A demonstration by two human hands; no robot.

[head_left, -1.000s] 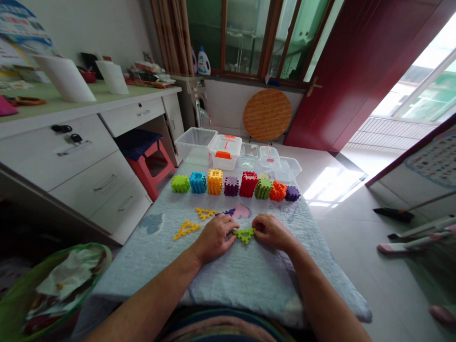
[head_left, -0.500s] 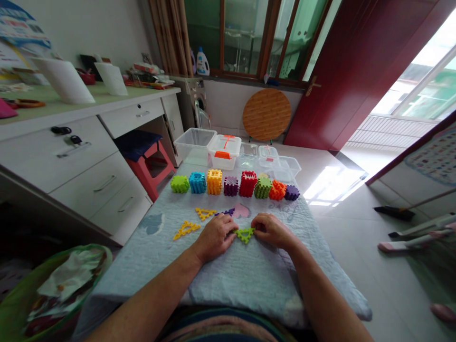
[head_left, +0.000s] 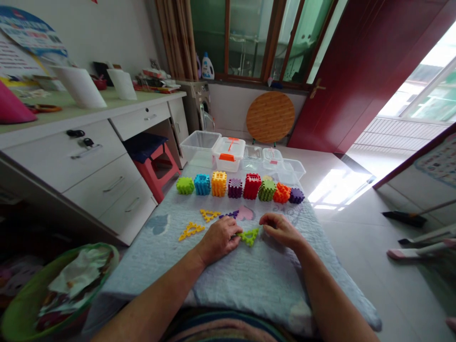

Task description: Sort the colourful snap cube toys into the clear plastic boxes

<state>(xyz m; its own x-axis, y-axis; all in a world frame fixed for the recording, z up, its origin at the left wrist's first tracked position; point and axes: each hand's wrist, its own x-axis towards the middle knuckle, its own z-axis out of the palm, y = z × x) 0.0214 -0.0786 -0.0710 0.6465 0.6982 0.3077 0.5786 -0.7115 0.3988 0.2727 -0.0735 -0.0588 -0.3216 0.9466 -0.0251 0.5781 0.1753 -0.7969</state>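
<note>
Between my hands is a green triangular building piece (head_left: 249,236) with notched edges and an open middle. The fingers of my left hand (head_left: 221,237) are closed on its left corner. My right hand (head_left: 281,229) is just to the right of the piece, apart from it, with thumb and fingers bent and parted and nothing seen in them. Beyond my left hand lies a purple piece (head_left: 231,214), partly hidden by the fingers. Two yellow triangular pieces, a nearer one (head_left: 191,231) and a farther one (head_left: 210,215), lie flat to the left.
A row of several colored interlocking blocks, among them a red one (head_left: 252,186), runs across the cloth-covered table (head_left: 256,285). Behind it stand clear plastic boxes, one with orange latches (head_left: 229,154). A bin with a green liner (head_left: 110,261) is at the lower left.
My right hand has let go of the green piece and drawn slightly right. My left hand keeps hold, and the piece has turned a little. The whole view has shifted slightly.
</note>
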